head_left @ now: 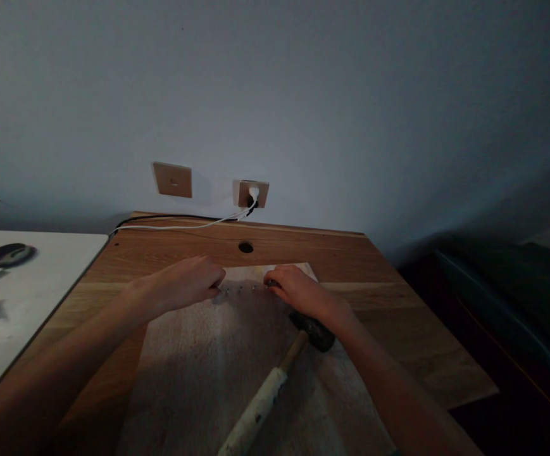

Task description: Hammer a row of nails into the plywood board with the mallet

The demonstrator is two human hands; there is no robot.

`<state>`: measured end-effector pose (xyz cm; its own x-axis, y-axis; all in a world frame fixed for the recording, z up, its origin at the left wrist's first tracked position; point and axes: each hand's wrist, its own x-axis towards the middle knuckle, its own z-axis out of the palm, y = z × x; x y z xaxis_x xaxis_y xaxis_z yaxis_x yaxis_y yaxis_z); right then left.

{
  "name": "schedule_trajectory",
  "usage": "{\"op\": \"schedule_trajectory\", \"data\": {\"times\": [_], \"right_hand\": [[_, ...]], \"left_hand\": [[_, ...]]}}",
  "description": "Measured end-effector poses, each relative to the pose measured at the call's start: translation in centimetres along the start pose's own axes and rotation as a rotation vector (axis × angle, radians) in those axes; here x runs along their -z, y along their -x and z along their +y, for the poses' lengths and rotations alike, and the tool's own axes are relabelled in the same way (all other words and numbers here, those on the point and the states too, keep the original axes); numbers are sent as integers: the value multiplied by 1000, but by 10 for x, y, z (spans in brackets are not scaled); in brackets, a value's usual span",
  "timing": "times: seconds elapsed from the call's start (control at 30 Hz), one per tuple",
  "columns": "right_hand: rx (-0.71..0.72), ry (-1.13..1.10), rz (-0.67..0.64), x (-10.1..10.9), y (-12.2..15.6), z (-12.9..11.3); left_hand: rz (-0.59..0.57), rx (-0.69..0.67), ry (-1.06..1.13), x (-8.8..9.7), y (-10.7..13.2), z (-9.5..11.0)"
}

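A pale wooden board point(208, 354) lies on the desk, with several small shiny nail-like pieces point(240, 289) in a row near its far edge. At the left end of that row is my left hand point(203, 278), its fingers curled together low over the board. My right hand point(291, 288) is at the right end, thumb and fingers pinched close to the last piece. Whatever either hand grips is too small and dim to make out. A hammer point(260, 399) rests on the board, its dark head point(319, 332) beside my right wrist and its wrapped handle pointing toward me.
Behind the wooden desk point(175, 244), a wall socket point(260, 193) holds a white plug, with black and white cables point(184, 221) running left. A round cable hole point(245, 247) is in the desk. On the left, a white table point(56, 278) carries a dark round object point(9, 254).
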<state>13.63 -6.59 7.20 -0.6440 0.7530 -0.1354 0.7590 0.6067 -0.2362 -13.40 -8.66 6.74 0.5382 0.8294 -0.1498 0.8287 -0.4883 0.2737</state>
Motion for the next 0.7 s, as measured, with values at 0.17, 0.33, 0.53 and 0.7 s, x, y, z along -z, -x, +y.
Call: {"op": "schedule_trajectory", "data": {"times": [0.17,0.33,0.53,0.7], "right_hand": [[-11,16,-5,-1,-4,-7],[-1,31,18,5,-3,-15],[35,7,17,5,-7,-24],[55,4,0,-6,-16,-25]], "left_hand": [[7,-112,58,-2,-1,-1],[26,-99,40,-4,-2,-1],[78,-46,34,-7,-4,0],[116,-110,28,-14,-8,3]]}}
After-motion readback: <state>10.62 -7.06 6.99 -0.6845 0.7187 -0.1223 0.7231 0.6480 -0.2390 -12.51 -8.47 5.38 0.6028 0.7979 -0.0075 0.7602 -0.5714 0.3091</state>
